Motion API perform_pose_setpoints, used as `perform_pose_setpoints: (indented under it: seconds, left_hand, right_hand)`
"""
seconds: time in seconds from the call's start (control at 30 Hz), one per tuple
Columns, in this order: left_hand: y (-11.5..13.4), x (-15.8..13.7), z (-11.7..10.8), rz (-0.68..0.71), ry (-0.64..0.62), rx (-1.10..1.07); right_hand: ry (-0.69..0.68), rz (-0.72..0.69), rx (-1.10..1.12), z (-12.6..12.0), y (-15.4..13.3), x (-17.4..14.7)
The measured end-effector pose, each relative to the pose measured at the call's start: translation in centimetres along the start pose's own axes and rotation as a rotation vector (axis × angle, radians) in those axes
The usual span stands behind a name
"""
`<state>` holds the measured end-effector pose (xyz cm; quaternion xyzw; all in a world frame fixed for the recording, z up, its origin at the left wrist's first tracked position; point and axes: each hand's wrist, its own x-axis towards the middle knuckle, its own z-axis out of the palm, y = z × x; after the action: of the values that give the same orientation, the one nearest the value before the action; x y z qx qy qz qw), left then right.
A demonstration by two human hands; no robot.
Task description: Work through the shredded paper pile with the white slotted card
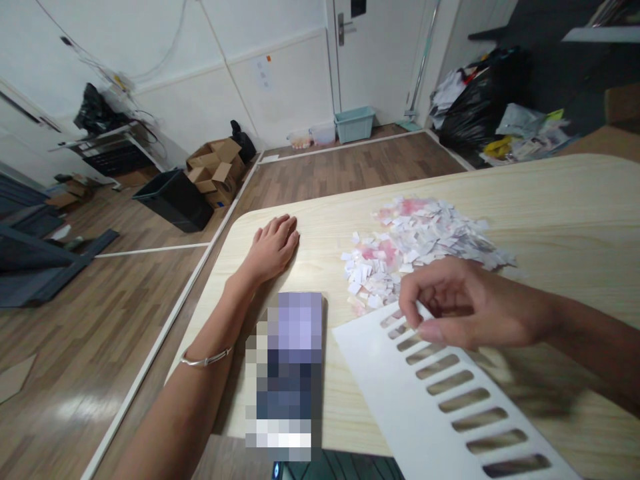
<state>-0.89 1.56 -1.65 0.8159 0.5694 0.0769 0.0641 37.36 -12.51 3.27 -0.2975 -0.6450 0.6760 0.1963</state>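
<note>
My right hand (453, 303) pinches the upper corner of a white sheet with a row of rounded slots (380, 373), thumb and forefinger closed on it. The sheet is tilted above the front of the table. Just beyond this hand lies a heap of small white paper scraps (425, 233) with some pink bits among them. My left hand (275, 247) rests palm down near the table's far left corner, fingers stretched out, with nothing in it. Between my arms is a flat upright-lying thing with a purple top part (300, 327); its image is pixelated, so its kind is hidden.
The pale wooden table (575, 220) has rounded corners. On the floor beyond stand a dark bin (175, 200), cardboard boxes (217, 170) and a light blue tub (355, 125). Black bags (485, 100) are piled at the back right, near a white door (383, 60).
</note>
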Motion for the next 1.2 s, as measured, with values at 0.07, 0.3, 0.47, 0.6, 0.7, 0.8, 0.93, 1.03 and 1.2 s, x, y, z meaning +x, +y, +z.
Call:
perform_pose_setpoints:
  seconds: [0.07, 0.3, 0.47, 0.6, 0.7, 0.8, 0.93, 1.03, 1.2]
  left_hand:
    - [0.0, 0.0, 0.0, -0.004, 0.004, -0.006]
    - [0.1, -0.1, 0.3, -0.008, 0.029, -0.011]
    - [0.3, -0.1, 0.0, -0.012, 0.008, -0.004]
    - [0.2, -0.1, 0.0, -0.002, 0.013, -0.023]
    - [-0.2, -0.1, 0.3, 0.01, 0.028, -0.047]
    - [-0.6, 0.0, 0.6, 0.029, 0.059, -0.075]
    - [-0.6, 0.0, 0.8, 0.016, 0.058, -0.062]
    - [-0.4, 0.0, 0.5, 0.013, 0.037, -0.041]
    - [-0.1, 0.0, 0.2, 0.007, 0.017, -0.031]
  right_hand:
    - [0.016, -0.031, -0.028, 0.1, 0.3, 0.2]
    - [0.241, 0.149, -0.038, 1.9, -2.3, -0.7]
    - [0.238, 0.206, -0.042, 1.6, -2.7, -0.6]
    - [0.199, 0.186, -0.058, 1.0, -2.5, -0.5]
    - [0.183, 0.19, -0.054, 0.7, -2.6, -0.6]
    - [0.161, 0.214, -0.05, 0.5, -2.8, -0.8]
    - [0.131, 0.235, -0.072, 0.4, -3.0, -1.0]
    - [0.142, 0.202, -0.094, 0.2, -3.1, -1.0]
    - [0.173, 0.182, -0.115, -0.5, -2.9, -1.0]
